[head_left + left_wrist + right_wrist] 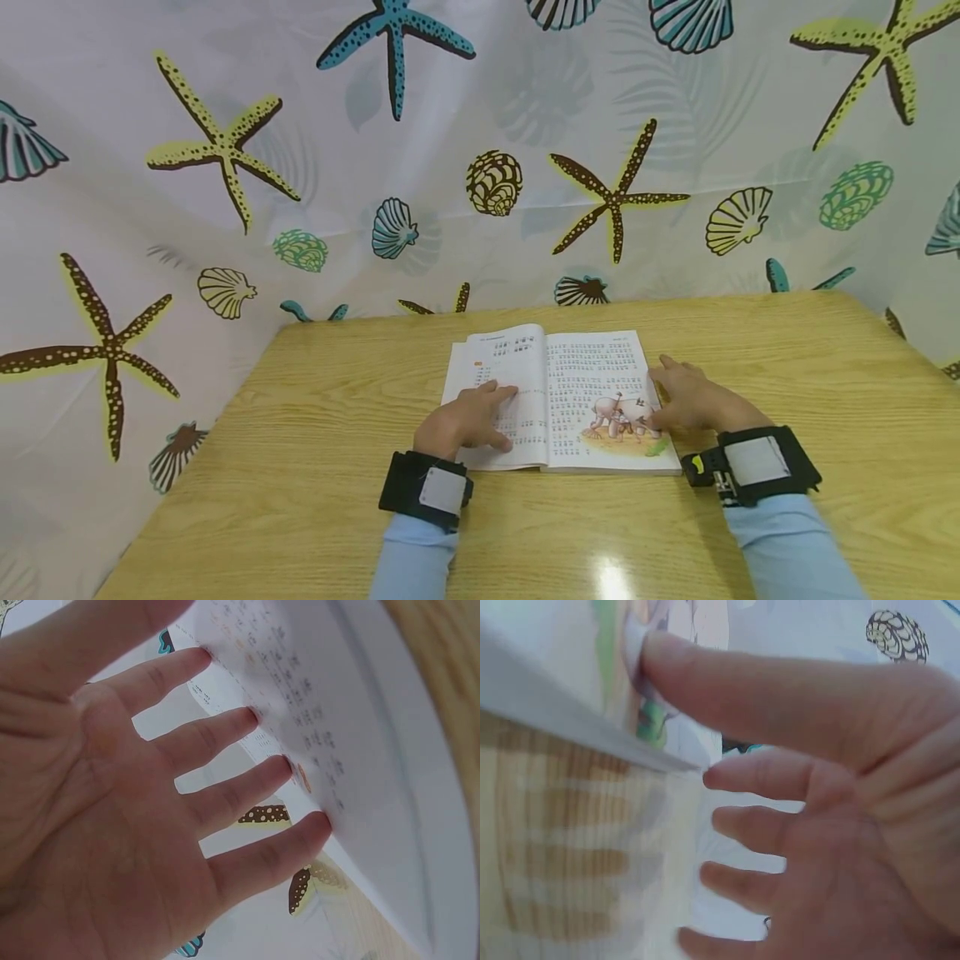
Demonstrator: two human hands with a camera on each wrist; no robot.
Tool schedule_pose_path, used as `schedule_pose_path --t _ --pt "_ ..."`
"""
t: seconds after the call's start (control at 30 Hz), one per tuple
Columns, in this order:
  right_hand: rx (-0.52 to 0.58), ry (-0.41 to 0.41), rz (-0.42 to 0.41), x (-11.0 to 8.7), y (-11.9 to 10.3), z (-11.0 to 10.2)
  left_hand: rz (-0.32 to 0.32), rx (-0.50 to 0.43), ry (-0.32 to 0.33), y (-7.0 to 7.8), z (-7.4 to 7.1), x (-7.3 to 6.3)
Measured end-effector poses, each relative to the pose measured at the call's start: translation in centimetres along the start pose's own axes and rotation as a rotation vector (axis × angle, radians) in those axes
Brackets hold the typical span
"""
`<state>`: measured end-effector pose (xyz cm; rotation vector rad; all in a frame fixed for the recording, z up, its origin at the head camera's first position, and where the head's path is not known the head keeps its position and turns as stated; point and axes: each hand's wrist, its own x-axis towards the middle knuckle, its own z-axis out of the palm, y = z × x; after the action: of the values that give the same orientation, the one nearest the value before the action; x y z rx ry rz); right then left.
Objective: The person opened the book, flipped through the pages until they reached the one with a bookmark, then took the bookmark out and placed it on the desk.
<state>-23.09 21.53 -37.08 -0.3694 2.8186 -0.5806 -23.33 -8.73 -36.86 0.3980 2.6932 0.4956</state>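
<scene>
Lower centre: our spread left hand (463, 419) likely steadies the illustrated book (562, 402). Our right hand (701, 400), uncurled, touches its edge.

Across the head view's upper half, a white cloth (450, 125) printed with multicoloured starfish (615, 198) and seashells (738, 221) is being shown; at bottom centre, white glare (611, 579) is being reflected by a yellow wood-grain tabletop (330, 408).

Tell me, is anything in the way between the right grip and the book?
No, nothing visible is in the way. The right grip is at the book's right edge, and its thumb touches the page with the coloured picture.
</scene>
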Motion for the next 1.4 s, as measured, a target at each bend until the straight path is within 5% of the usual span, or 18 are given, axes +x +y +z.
schedule_pose_path --t 0.17,0.4,0.67,1.07,1.4 --pt "-0.081 0.12 -0.03 0.3 -0.8 0.1 -0.005 0.006 0.001 0.0 -0.1 -0.1" --pt "0.147 0.243 -0.084 0.0 -0.8 -0.3 -0.014 -0.006 -0.007 0.0 -0.2 -0.3" --pt "0.5 0.175 -0.095 -0.3 -0.3 -0.8 -0.016 -0.029 -0.007 -0.1 -0.3 -0.4" --pt "0.491 0.163 -0.066 -0.1 -1.0 -0.9 -0.013 -0.02 -0.001 -0.3 -0.3 -0.3" --pt "0.643 0.169 -0.339 0.5 -5.6 0.3 -0.02 -0.052 -0.015 -0.4 -0.2 -0.4"
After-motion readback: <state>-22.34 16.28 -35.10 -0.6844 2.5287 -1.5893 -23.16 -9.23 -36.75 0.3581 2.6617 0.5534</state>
